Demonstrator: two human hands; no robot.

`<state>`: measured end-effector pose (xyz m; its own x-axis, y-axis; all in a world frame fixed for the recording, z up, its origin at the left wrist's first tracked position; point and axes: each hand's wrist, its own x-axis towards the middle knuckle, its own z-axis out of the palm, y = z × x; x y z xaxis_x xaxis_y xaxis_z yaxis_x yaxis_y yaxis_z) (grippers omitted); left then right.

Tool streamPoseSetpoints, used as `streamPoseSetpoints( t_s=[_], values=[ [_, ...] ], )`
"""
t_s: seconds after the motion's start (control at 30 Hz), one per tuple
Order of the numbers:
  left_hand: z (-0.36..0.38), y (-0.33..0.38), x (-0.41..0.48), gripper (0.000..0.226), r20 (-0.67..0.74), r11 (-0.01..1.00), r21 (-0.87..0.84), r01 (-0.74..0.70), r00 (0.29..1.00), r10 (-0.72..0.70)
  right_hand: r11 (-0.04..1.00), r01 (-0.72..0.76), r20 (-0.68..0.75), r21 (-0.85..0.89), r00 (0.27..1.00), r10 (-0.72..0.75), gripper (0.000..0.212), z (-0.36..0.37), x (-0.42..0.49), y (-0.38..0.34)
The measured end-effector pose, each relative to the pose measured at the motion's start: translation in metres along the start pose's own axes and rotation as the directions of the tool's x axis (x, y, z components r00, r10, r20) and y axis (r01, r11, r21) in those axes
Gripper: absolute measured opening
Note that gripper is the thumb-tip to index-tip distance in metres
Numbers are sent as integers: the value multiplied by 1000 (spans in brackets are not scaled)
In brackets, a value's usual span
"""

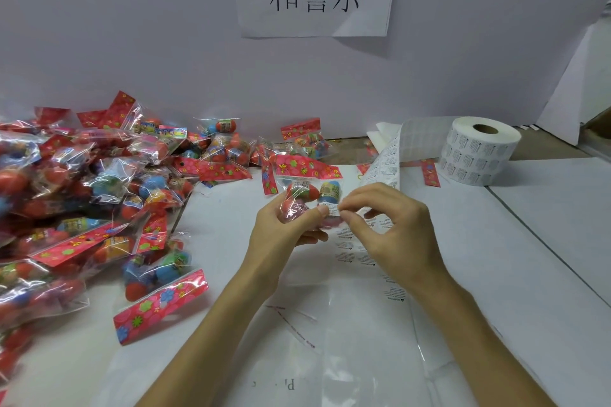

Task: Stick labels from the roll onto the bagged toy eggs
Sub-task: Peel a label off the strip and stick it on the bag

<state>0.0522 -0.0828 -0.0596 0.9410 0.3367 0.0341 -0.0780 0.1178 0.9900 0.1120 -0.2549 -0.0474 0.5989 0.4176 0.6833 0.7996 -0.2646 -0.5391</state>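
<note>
Left hand (281, 228) grips bag (309, 198) — eggs (330, 191) inside — right hand (383, 228) pinches label (331, 209).

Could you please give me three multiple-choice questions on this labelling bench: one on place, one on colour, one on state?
1. Where does the label roll stand? A) right rear of the table B) front left corner C) on the floor
2. What colour are the bags' header strips? A) plain white B) red with flowers C) black
3. What is the right hand doing? A) lying flat B) pinching a label against the held bag C) gripping the roll
Answers: 1 A, it stands upright at the far right; 2 B, flowered red strips show throughout the pile; 3 B, its fingers pinch the white label at the bag gripped by the left hand.
</note>
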Motion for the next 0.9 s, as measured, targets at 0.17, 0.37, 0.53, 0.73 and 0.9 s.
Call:
streamPoseSetpoints(
  t_s=[0.17,0.37,0.53,0.73,0.9],
  values=[
    [-2,-1,-1,19,11,1000,29,-10,1000,9,999,35,32,-2,999,-35,12,-4,0,4],
    [-2,-4,-2,6,5,998,55,-8,1000,8,998,60,49,-31,997,-59,10,-2,-1,6],
    [0,0,-3,41,59,1000,17,-2,998,1,996,77,26,-46,997,-76,9,-1,-2,6],
    [3,0,-5,66,93,997,61,-51,995,45,997,46,-11,-54,999,-47,9,-3,-2,8],
    [3,3,-4,61,33,993,78,-83,996,81,992,62,-39,-108,997,-66,11,-1,-1,2]
  ],
)
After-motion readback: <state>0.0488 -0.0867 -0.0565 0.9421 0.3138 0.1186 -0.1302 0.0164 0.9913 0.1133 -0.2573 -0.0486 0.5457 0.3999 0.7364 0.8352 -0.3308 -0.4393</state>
